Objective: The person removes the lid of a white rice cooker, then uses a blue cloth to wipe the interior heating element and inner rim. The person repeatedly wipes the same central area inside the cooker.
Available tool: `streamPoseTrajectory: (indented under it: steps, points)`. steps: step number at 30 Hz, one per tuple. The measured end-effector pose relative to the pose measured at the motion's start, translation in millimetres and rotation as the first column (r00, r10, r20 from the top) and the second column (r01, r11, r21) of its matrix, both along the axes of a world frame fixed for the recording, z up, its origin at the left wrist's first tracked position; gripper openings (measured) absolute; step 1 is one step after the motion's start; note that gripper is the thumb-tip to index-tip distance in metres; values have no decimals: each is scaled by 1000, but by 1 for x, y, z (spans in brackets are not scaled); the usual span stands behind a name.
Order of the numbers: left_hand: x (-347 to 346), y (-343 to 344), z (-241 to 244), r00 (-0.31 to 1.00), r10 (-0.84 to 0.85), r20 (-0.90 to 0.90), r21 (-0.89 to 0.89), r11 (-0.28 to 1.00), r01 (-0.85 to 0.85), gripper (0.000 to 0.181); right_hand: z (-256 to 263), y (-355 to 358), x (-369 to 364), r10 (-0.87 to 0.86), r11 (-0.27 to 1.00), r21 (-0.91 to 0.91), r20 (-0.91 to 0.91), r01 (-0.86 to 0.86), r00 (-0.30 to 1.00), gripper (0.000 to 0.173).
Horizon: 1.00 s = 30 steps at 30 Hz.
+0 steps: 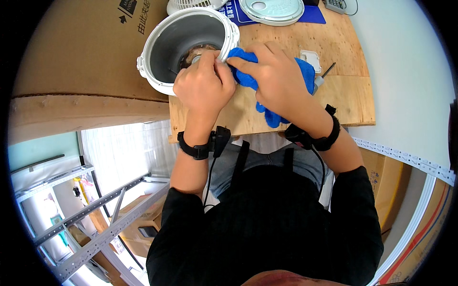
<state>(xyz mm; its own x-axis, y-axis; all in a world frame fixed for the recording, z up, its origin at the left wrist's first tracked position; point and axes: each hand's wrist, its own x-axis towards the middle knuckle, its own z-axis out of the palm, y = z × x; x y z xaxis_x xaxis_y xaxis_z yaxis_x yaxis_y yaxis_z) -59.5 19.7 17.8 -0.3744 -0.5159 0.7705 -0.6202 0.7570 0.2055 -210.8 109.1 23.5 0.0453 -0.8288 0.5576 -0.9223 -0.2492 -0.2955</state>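
A round white rice cooker body with a grey inner wall stands at the table's left, its mouth facing me. Brown staining surrounds the round fitting at its bottom. My left hand is curled over the rim on the near right side, thumb and forefinger close together; its fingertips are partly hidden. In my right hand is a bunched blue cloth, pressed up against the rim's right side. Part of the cloth hangs below that hand, over the wooden tabletop.
A screwdriver and a small white plastic cover lie right of the cloth. Behind are a round pale-blue lid and a slotted white part on a blue sheet. A large cardboard box flanks the cooker's left side.
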Motion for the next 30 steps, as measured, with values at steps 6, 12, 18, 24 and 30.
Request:
streamPoseTrajectory:
  steps: [6,12,18,24,30]
  points:
    - [1,0,1,1000,5,5,9,1000,-5,10,-2,1,-8,2,998,56,88,-7,996,55]
    - [0,2,3,1000,10,15,32,999,-10,10,5,-6,-15,-29,999,-33,138,34,990,55]
    - [0,0,1,1000,15,3,12,1000,-15,10,-1,-12,-4,-7,999,-52,99,13,995,59]
    - [-1,1,2,1000,11,-5,18,1000,-11,10,4,-4,-1,1,1000,24,66,-3,998,61]
    - [0,0,0,1000,11,-6,18,1000,-11,9,-7,-22,-11,-23,1000,-18,116,26,993,58]
